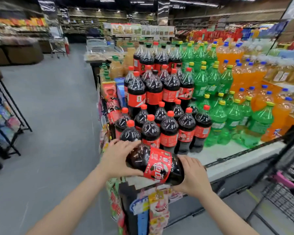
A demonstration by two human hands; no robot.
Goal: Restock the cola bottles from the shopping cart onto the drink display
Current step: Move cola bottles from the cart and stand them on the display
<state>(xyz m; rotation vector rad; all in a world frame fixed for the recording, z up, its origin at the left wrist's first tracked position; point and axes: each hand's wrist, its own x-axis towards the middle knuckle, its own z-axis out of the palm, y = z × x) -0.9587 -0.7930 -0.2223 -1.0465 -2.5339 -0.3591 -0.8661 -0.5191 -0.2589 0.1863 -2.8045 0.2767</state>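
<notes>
I hold a large cola bottle (157, 164) with a red label, tilted almost on its side, just in front of the drink display's white front ledge (231, 157). My left hand (119, 158) wraps its upper, neck end, which hides the cap. My right hand (193, 177) cups its base. Behind it, tiers of red-capped cola bottles (168, 128) stand upright on the display. The shopping cart (288, 189), black wire with a pink part, shows at the right edge.
Green soda bottles (217, 119) and orange soda bottles (278, 112) fill the display to the right of the cola. Hanging snack packs (156, 207) cover the display's near corner. A black wire rack (5, 119) stands at the left across grey aisle floor.
</notes>
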